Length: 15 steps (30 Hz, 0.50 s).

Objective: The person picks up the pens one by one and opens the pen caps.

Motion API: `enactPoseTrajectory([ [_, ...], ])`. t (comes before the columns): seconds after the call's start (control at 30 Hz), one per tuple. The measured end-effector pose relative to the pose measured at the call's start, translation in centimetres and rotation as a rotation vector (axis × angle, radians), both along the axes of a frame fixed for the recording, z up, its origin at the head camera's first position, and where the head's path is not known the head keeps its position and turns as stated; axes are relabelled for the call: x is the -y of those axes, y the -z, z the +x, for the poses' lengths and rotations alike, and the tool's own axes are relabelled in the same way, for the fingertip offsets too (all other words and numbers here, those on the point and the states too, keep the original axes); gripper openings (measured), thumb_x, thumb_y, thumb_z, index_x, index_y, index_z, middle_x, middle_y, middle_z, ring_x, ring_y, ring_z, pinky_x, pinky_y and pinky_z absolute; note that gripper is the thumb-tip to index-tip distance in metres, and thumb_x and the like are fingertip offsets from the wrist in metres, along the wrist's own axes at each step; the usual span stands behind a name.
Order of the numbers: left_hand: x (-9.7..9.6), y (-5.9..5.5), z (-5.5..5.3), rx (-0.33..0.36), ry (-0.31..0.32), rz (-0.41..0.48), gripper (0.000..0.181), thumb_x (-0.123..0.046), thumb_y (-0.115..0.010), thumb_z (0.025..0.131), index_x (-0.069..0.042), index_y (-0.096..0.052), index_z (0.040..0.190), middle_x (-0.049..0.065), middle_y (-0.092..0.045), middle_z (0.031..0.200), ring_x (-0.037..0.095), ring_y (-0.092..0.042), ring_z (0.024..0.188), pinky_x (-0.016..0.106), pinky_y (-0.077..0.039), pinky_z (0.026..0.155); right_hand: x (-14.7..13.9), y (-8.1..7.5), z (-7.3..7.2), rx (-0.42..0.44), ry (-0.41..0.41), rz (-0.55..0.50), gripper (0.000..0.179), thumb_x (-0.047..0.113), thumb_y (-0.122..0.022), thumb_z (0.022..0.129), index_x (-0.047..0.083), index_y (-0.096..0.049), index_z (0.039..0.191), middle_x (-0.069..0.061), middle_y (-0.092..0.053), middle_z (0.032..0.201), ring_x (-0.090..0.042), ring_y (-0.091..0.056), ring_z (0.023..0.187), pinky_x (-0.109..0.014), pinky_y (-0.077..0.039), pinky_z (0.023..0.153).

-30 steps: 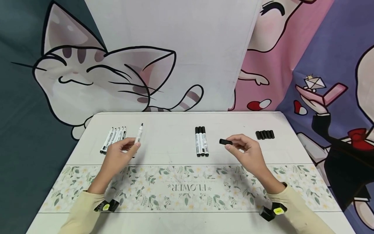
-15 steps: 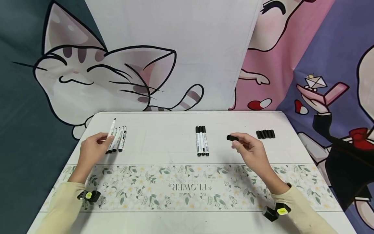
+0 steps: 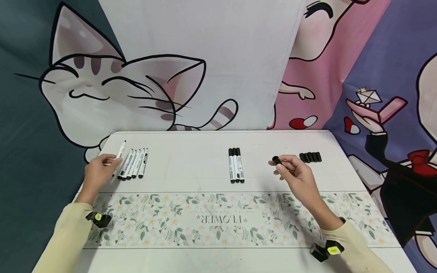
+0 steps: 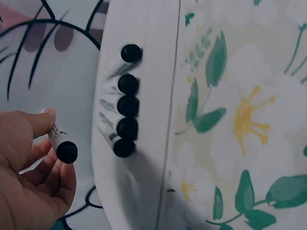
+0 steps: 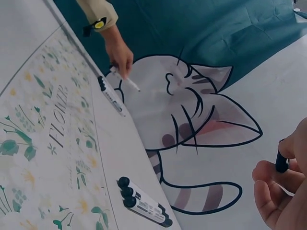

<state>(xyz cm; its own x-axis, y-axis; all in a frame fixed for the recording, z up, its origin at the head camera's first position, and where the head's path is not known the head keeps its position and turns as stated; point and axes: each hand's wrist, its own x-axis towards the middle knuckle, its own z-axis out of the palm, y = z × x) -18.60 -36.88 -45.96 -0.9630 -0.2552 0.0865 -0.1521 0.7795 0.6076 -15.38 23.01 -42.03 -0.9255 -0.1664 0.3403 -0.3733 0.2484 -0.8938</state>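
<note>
Pinching, left: the left hand (image 3: 99, 169) has its grip closed to the width of an uncapped marker (image 3: 120, 151), tip up and leaning, just beside the left end of the marker row (image 3: 133, 163). I cannot tell whether its base meets the desk (image 3: 198, 163).
Pinching, right: the right hand (image 3: 298, 176) has its grip narrowed on a black cap (image 3: 277, 160), thumb against fingers, above the desk.
Why held so: I judge that taking the marker by its barrel keeps the bare tip off the fingers, and that the sideways pinch leaves one cap end uncovered.
Why grouped: five bare markers at left, three capped markers (image 3: 236, 165) mid-desk, five loose caps (image 3: 310, 157) at right; to me this looks like keeping each kind within its own reach.
Surface: white, crossed by a floral band (image 3: 164, 222) whose word FLOWER reads upside down from my head view.
Room: behind hangs printed cloth, a smiling cat (image 3: 92, 85) on the left, pink and purple panels on the right.
</note>
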Motion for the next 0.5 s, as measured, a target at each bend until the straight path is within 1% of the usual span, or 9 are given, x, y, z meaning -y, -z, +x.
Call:
enactPoseTrajectory([
  [0.1, 0.5, 0.8, -0.5, 0.001, -0.016, 0.012, 0.057, -0.043, -0.055, 0.105, 0.006, -0.06, 0.133, 0.031, -0.061, 0.122, 0.047, -0.058, 0.11, 0.052, -0.05, 0.075, -0.3, -0.1, 0.2, 0.023, -0.004, -0.018, 0.021, 0.007, -0.053, 0.107, -0.005, -0.055, 0.124, 0.003, -0.075, 0.116, -0.013, -0.07, 0.09, -0.024, -0.054, 0.073],
  [0.2, 0.9, 1.3, -0.8, 0.013, -0.036, 0.017, 0.056, -0.042, -0.054, 0.105, 0.007, -0.062, 0.131, 0.031, -0.062, 0.12, 0.045, -0.059, 0.105, 0.046, -0.049, 0.071, -0.6, -0.2, 0.4, 0.046, -0.008, -0.032, 0.02, 0.008, -0.052, 0.107, -0.005, -0.053, 0.123, 0.005, -0.075, 0.116, -0.014, -0.07, 0.091, -0.024, -0.053, 0.074],
  [0.3, 1.1, 1.8, -1.2, 0.04, -0.062, 0.022, 0.056, -0.043, -0.053, 0.105, 0.007, -0.062, 0.13, 0.031, -0.062, 0.12, 0.043, -0.059, 0.102, 0.041, -0.048, 0.068, -0.8, -0.3, 0.5, 0.061, -0.009, -0.035, 0.02, 0.009, -0.051, 0.108, -0.004, -0.052, 0.122, 0.007, -0.075, 0.116, -0.013, -0.071, 0.091, -0.023, -0.053, 0.074],
  [0.37, 1.3, 2.1, -1.4, 0.053, -0.076, 0.018, 0.056, -0.042, -0.053, 0.105, 0.007, -0.063, 0.13, 0.031, -0.062, 0.121, 0.043, -0.06, 0.102, 0.042, -0.049, 0.069, -0.9, -0.3, 0.6, 0.065, -0.011, -0.042, 0.02, 0.009, -0.052, 0.108, -0.005, -0.051, 0.122, 0.007, -0.075, 0.117, -0.013, -0.071, 0.092, -0.023, -0.053, 0.074],
  [0.5, 1.4, 2.6, -1.7, 0.058, -0.102, 0.012, 0.054, -0.04, -0.053, 0.105, 0.008, -0.064, 0.128, 0.032, -0.062, 0.121, 0.044, -0.059, 0.104, 0.049, -0.05, 0.074, -1.0, -0.3, 0.7, 0.067, -0.003, -0.046, 0.02, 0.008, -0.052, 0.107, -0.006, -0.052, 0.121, 0.006, -0.074, 0.118, -0.012, -0.07, 0.092, -0.023, -0.053, 0.073],
])
